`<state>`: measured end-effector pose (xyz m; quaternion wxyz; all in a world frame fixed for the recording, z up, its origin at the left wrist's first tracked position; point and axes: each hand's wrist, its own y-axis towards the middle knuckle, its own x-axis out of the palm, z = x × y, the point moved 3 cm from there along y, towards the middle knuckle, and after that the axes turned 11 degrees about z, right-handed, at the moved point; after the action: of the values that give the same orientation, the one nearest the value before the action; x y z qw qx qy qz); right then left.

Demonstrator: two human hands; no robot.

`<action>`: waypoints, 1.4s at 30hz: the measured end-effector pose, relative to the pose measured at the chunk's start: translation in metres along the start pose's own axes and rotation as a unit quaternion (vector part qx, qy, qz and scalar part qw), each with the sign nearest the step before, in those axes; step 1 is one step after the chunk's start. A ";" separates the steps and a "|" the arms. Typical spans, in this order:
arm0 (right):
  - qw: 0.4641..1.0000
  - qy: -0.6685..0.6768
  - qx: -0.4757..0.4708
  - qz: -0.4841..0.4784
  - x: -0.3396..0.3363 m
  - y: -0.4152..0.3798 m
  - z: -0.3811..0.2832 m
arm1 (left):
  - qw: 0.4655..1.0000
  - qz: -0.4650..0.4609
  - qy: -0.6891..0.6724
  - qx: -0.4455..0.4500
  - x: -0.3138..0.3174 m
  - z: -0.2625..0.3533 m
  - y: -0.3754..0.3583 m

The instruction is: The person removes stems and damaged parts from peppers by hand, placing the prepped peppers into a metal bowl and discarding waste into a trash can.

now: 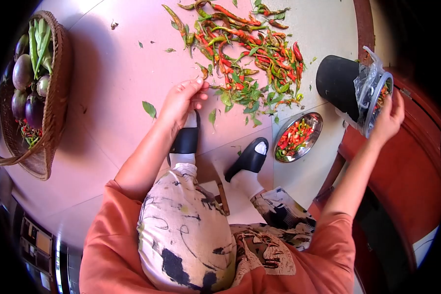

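My left hand (183, 100) is closed in a pinch at a small chili pepper (204, 71) at the near left edge of the pile. Loose red and green chili peppers (259, 49) and torn leaves (250, 95) spread across the tiles in front of me. On the right, my right hand (391, 117) is closed over the rim of a black bin (337, 81), which has a clear plastic bag (370, 81) as a liner and chili bits inside. A steel bowl (316, 147) of cut chili pieces (295, 136) stands between my right foot and the bin.
A woven basket (59, 93) at the far left holds eggplants (23, 72), green pods (40, 46) and small chilies (30, 133). My feet in black slippers (250, 159) are close to the pile. Red wooden furniture (402, 171) stands along the right side.
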<state>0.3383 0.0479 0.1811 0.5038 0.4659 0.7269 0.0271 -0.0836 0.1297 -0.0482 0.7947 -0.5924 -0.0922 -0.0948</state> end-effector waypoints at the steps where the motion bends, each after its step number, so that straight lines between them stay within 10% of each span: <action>1: 0.999 0.024 0.032 0.005 0.025 -0.018 -0.016 | 1.000 -0.001 -0.001 -0.003 -0.001 -0.001 0.000; 5: 0.932 0.106 0.164 -0.305 0.159 -0.107 -0.071 | 0.997 -0.075 -0.029 0.007 -0.002 0.013 0.004; 12: 0.942 -0.027 -0.138 -0.303 0.262 -0.163 -0.094 | 0.996 -0.087 0.004 -0.002 0.008 0.025 -0.008; 15: 0.927 0.123 0.032 -0.352 0.244 -0.145 -0.093 | 0.996 -0.089 0.016 0.011 0.012 0.028 -0.004; 18: 0.794 0.330 0.337 -0.383 0.210 -0.139 -0.105 | 0.995 -0.096 0.001 0.033 0.024 0.031 0.001; 22: 0.658 0.459 0.462 -0.378 0.180 -0.163 -0.118 | 0.990 -0.119 -0.050 0.051 0.048 0.043 -0.010; 42: 0.707 0.433 0.466 -0.308 0.158 -0.211 -0.140 | 0.969 -0.122 0.103 0.190 0.061 0.042 -0.035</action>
<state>0.0853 0.1003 0.0307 -0.1678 0.3291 0.8883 -0.2730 -0.0353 0.1576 0.0112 0.8804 -0.4016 -0.0977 -0.2323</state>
